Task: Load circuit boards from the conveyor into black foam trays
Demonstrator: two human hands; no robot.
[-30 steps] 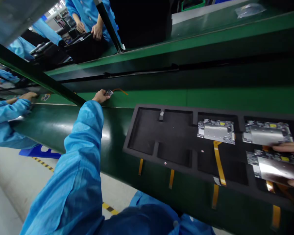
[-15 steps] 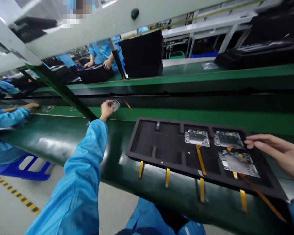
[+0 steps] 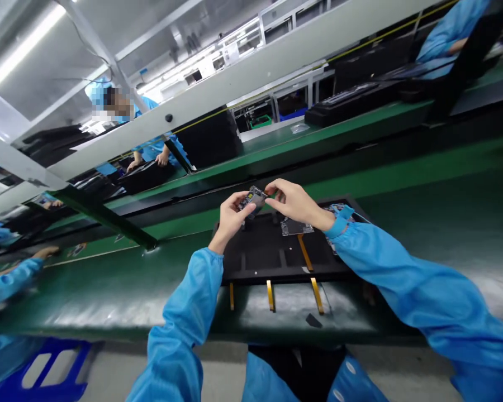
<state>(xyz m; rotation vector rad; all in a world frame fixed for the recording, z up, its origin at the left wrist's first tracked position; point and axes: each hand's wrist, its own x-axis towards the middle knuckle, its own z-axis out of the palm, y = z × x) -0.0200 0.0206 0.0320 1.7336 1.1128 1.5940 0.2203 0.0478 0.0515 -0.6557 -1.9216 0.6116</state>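
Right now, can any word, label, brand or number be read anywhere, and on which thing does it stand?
None can be read.
Small circuit board between left hand and right hand: markings too small.
White signs far behind: blurred.

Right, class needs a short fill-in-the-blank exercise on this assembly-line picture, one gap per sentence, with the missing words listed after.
1. The left hand and the right hand hold a small circuit board above a ____ foam tray.
2. The tray rests on a ____ conveyor belt.
3. Orange flex cables hang over the tray's ____ edge.
4. The person's sleeves are ____.

Missing words: black; green; near; blue
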